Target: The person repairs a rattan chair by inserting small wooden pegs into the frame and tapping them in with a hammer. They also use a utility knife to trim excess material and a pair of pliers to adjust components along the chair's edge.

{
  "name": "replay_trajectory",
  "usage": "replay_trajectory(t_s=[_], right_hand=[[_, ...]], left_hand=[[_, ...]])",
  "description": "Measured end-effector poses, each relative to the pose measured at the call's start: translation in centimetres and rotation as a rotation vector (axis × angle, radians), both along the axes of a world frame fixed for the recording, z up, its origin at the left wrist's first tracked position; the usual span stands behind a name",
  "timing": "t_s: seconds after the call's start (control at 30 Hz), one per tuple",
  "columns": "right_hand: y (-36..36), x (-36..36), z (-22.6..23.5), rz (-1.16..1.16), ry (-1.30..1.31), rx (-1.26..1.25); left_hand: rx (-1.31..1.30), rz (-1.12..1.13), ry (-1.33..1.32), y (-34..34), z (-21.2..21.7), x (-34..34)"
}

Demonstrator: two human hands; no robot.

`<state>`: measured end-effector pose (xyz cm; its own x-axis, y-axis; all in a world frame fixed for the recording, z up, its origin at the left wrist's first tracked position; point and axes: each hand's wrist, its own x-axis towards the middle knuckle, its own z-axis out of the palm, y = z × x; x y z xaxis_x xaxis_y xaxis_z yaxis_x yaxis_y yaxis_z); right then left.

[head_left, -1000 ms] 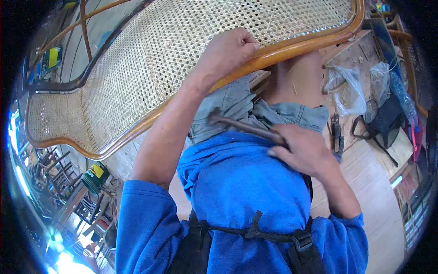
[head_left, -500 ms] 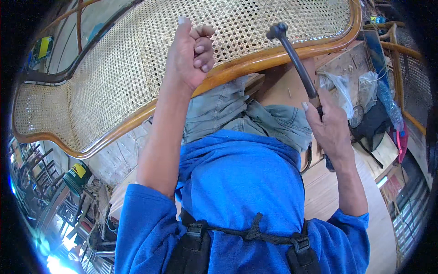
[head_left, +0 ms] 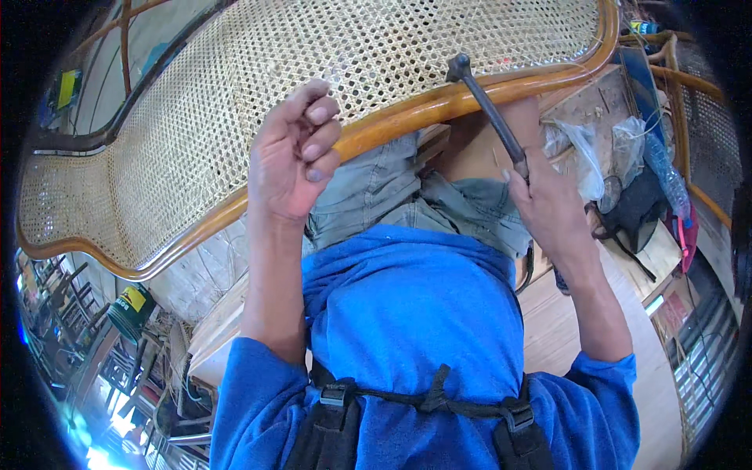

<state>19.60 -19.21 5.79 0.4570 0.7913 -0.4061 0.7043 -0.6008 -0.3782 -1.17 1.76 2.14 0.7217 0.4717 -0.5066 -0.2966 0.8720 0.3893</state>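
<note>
A woven cane panel in a curved, glossy brown wooden frame lies across my lap. My right hand grips a dark hammer by the lower handle. The hammer's head is raised over the panel's near right edge, apart from it as far as I can tell. My left hand hovers above the near rim, fingers curled in and thumb pressed near the index finger. Whatever the left fingertips may pinch is too small to make out.
Clear plastic bags and a black cloth item rest on the wooden boards at right. Another cane-and-wood piece stands beyond them. A green bucket and several stacked chair frames are at left.
My left hand has come down and to the left, its thumb folding in from upright toward the fingers. My right hand and the hammer have shifted slightly left.
</note>
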Motion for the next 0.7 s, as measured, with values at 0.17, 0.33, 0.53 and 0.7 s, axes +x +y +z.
replay_trajectory(t_s=[0.17,0.33,0.53,0.7], right_hand=[[-1.2,-2.8,-0.6,0.111,0.182,0.056],[-0.6,-5.3,-3.0,0.158,0.205,0.507],[0.1,-2.0,0.0,-0.287,0.182,0.582],[2.2,-2.1,0.6,-0.028,0.04,0.749]], left_hand=[[-0.075,0.0,-0.422,0.7,3.5,-0.8],[-0.289,-0.037,-0.546,-2.6,2.5,2.8],[-0.426,-0.124,-0.486,-5.5,-0.7,6.1],[-0.412,-0.142,-0.403,-6.3,-0.6,7.0]])
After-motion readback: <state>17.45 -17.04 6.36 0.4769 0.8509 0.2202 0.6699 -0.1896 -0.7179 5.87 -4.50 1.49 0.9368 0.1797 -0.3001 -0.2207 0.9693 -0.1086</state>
